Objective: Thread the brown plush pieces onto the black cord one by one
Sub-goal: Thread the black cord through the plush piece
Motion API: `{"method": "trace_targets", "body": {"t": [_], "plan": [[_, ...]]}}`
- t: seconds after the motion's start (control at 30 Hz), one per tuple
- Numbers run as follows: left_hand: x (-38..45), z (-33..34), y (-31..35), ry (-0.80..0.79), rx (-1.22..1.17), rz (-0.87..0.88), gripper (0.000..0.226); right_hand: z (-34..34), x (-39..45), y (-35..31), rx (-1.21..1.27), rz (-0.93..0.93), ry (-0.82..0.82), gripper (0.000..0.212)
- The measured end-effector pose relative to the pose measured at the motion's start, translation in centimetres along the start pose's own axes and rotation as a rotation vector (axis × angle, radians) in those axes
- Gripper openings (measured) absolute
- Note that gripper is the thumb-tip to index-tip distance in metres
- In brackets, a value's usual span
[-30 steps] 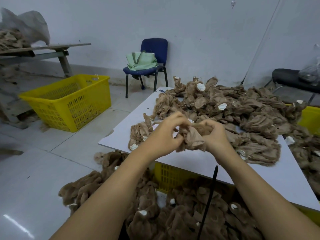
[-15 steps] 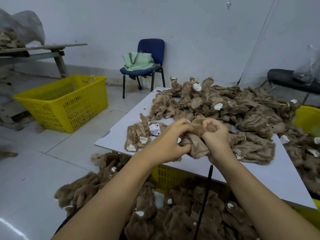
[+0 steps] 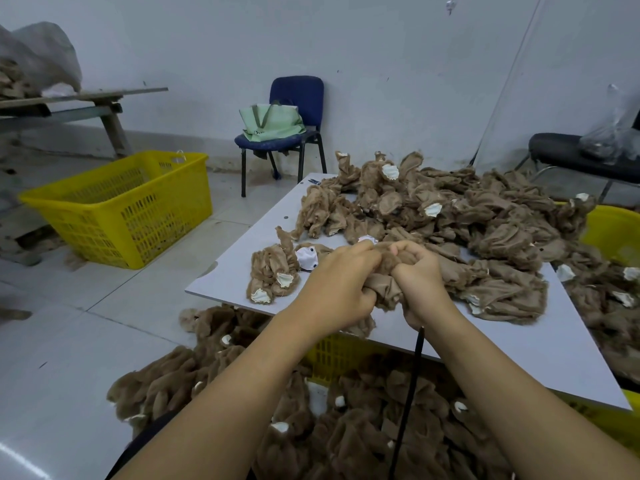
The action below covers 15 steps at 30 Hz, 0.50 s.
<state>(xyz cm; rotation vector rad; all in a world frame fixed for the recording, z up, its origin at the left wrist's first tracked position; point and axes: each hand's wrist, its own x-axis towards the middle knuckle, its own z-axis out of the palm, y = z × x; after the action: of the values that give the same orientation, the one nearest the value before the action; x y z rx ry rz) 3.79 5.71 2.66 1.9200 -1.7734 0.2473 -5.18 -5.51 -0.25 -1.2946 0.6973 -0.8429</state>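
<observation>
My left hand (image 3: 337,287) and my right hand (image 3: 420,282) both grip one brown plush piece (image 3: 384,289) above the near edge of the white table (image 3: 519,355). The black cord (image 3: 410,393) hangs straight down from under my right hand; its upper end is hidden in the plush and my fist. A large heap of loose brown plush pieces (image 3: 450,209) covers the far half of the table. A small clump (image 3: 273,275) lies to the left of my hands. Below the table a mass of plush pieces (image 3: 346,438) surrounds the cord's lower part.
A yellow crate (image 3: 121,209) stands on the floor at left. A blue chair (image 3: 294,133) with a green bag is by the wall. Another yellow crate (image 3: 613,233) shows at the table's right, one under the table (image 3: 332,355). A dark seat (image 3: 571,154) stands at far right.
Both hands have pressed closer together and bunched the plush piece tighter. The view has shifted slightly; the cord still hangs beneath my right hand.
</observation>
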Motion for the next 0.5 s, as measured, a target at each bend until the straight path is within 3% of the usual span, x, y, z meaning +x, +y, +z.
{"method": "trace_targets", "body": {"t": [0.13,0.3,0.37,0.5], "plan": [[0.2,-0.4,0.0,0.155,0.033,0.023,0.022,-0.1,-0.4,-0.2,0.043,0.074,-0.071,0.025],[0.5,-0.3,-0.4,0.337,-0.008,-0.017,0.033,-0.3,-0.9,-0.9,-0.028,0.016,-0.121,0.016],[0.7,0.2,-0.5,0.308,-0.134,-0.107,0.023,-0.9,-0.6,-1.1,-0.109,0.005,-0.096,0.017],[0.7,0.1,-0.8,-0.004,-0.408,-0.159,0.019,-1.9,-0.3,-0.5,-0.188,-0.041,0.079,0.022]]}}
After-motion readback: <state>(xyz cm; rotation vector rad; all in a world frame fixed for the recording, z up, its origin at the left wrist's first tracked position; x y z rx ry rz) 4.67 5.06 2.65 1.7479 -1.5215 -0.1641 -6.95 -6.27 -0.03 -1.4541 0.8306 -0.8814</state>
